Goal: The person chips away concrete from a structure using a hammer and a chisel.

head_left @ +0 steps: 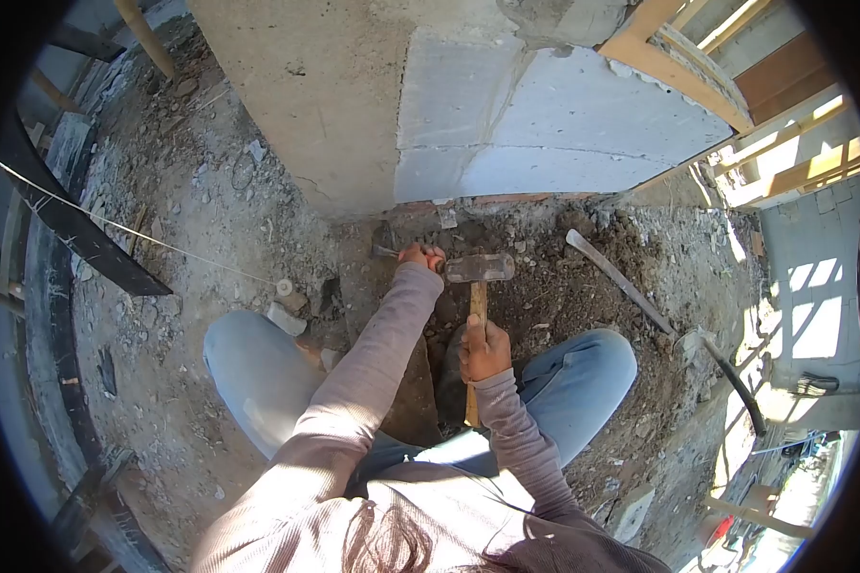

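My left hand [420, 256] is closed around a chisel [385, 251], whose flat metal end points left toward the ground near the foot of the wall. Most of its shaft is hidden by my fingers. In my right hand [484, 350] I grip the wooden handle of a sledgehammer [480, 268]. The heavy steel head sits just right of my left fist, its left face close to the chisel's back end. Below the hammer, a narrow trench of dark soil [441, 358] runs between my bent knees.
A wall [325, 105] with a grey-white panel [564, 124] rises ahead. To the right, a long metal bar [623, 284] lies on loose dirt. A pale string [153, 234] stretches across the left side to a small peg [285, 286]. Wooden framing [678, 48] stands upper right.
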Motion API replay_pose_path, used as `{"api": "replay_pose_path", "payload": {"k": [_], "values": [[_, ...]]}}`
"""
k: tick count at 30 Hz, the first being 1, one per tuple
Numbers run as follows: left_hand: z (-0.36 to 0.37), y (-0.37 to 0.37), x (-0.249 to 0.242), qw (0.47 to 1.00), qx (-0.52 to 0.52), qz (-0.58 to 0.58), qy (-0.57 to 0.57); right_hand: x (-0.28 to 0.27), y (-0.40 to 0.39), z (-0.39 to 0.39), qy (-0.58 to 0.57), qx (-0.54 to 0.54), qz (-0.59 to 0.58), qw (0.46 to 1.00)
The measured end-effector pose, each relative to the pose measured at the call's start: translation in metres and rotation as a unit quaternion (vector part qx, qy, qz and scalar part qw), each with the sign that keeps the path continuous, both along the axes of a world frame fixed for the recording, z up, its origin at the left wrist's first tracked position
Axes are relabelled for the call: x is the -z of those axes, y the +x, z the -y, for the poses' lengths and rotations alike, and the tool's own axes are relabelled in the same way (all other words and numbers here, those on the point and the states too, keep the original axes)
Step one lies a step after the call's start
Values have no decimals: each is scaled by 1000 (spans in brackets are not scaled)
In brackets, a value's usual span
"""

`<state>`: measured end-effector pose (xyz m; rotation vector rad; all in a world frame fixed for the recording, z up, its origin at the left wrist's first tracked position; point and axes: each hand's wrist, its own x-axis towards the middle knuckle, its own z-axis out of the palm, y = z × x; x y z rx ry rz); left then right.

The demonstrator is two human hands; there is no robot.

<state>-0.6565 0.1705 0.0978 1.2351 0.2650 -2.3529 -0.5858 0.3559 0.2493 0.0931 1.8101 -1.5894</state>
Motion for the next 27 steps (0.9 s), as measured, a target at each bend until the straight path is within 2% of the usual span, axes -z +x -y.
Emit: {"api": "replay_pose_path", "payload": {"k": [2, 4, 6, 7, 9, 10, 12, 14, 15, 16, 17, 18, 19, 22, 23, 24, 25, 27], "values": [[8, -12, -12, 1000, -5, 17, -9, -10, -7, -4, -30, 12, -59, 998], [14, -11, -47, 994, -50, 31, 93, -46, -15, -6, -57, 32, -148, 987], [20, -21, -38, 991, -77, 23, 106, -83, -26, -6, -72, 66, -235, 967], [21, -25, -35, 988, -104, 11, 116, -94, -30, 0, -69, 66, -234, 967], [21, -29, -35, 987, -108, 18, 121, -105, -40, 15, -210, 198, -308, 906], [22, -30, -35, 985, -113, 25, 124, -103, -41, 26, -232, 240, -302, 893], [24, -27, -32, 986, -111, 9, 122, -56, -33, 33, -189, 158, -313, 917], [28, -17, -32, 987, -105, -3, 117, 33, -25, 35, -1, 0, -351, 936], [37, -6, -36, 985, -101, -33, 139, 27, -22, 31, -3, 4, -351, 936], [45, -1, -42, 981, -94, -62, 159, 19, -20, 28, 4, 1, -173, 985], [52, -5, -51, 981, -95, -69, 154, 12, -24, 28, 9, -10, 5, 1000], [52, -2, -55, 981, -98, -67, 154, 10, -25, 28, -34, -13, -80, 996], [51, -1, -59, 980, -102, -67, 155, 4, -27, 22, -30, -19, -81, 996], [44, -14, -42, 979, -115, -57, 159, -79, -28, 34, -78, 11, -148, 986], [44, -16, -39, 979, -116, -57, 160, -93, -30, 39, -119, 55, -266, 955], [43, -15, -36, 979, -118, -46, 158, -98, -31, 44, -159, 97, -379, 907], [43, -15, -32, 980, -121, -35, 156, -92, -33, 49, -159, 97, -378, 907], [44, -16, -27, 979, -124, -41, 155, -58, -36, 56, -150, 90, -468, 866]]}}
